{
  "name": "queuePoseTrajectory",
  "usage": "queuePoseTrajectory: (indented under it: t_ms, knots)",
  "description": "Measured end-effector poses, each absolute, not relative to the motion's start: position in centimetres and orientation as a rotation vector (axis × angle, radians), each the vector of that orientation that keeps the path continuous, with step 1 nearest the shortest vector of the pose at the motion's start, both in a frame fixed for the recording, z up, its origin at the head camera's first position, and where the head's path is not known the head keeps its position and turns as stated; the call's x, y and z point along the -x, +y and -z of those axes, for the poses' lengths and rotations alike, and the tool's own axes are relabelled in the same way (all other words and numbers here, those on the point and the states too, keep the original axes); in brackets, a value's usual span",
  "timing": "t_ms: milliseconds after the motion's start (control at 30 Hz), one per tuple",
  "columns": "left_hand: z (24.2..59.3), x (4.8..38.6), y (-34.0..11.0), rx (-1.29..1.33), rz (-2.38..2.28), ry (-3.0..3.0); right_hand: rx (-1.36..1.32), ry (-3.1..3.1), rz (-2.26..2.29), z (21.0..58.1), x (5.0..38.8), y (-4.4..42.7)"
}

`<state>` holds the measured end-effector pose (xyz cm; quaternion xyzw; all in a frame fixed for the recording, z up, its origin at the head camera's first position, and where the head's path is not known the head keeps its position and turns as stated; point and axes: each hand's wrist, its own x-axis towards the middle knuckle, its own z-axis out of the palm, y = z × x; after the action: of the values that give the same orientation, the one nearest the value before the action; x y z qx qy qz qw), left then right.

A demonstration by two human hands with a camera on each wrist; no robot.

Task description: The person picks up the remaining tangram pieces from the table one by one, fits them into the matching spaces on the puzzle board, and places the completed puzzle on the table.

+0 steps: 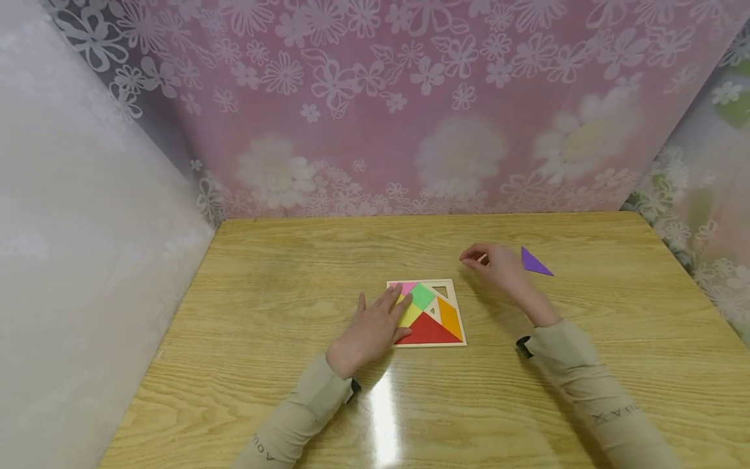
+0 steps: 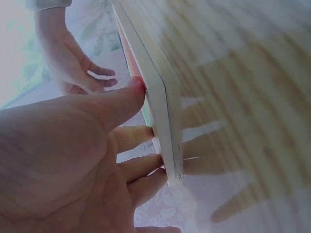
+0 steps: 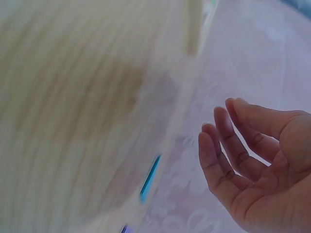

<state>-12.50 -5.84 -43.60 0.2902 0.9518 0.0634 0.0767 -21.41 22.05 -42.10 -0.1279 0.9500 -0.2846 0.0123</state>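
Note:
A square tangram board with a pale wooden frame lies mid-table, holding a red triangle, yellow, pink, green and orange pieces. Two triangular recesses show bare wood. My left hand rests its spread fingers on the board's left side, covering part of it; the thumb touches its near edge. Beyond the board's far right corner, my right hand hovers with fingers loosely bent, holding nothing visible. A purple triangle lies beside it. The right wrist view shows a blue piece on the table, hidden in the head view.
The wood-grain table reaches back to a pink flowered curtain. A pale cloth hangs along the left side, and flowered cloth hangs at the right. Glare shines on the tabletop near the left forearm.

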Motion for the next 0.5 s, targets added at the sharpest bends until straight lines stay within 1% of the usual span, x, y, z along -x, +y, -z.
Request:
queuePoseTrajectory:
  t_ms: [233, 500]
  knots:
    - [43.7, 12.3, -5.8, -0.866, -0.171, 2.864, 0.386, 3.019, 0.7, 42.3, 22.6, 25.3]
    - [43.8, 12.4, -5.8, -0.868, -0.17, 2.873, 0.386, 3.039, 0.498, 41.9, 23.2, 27.2]
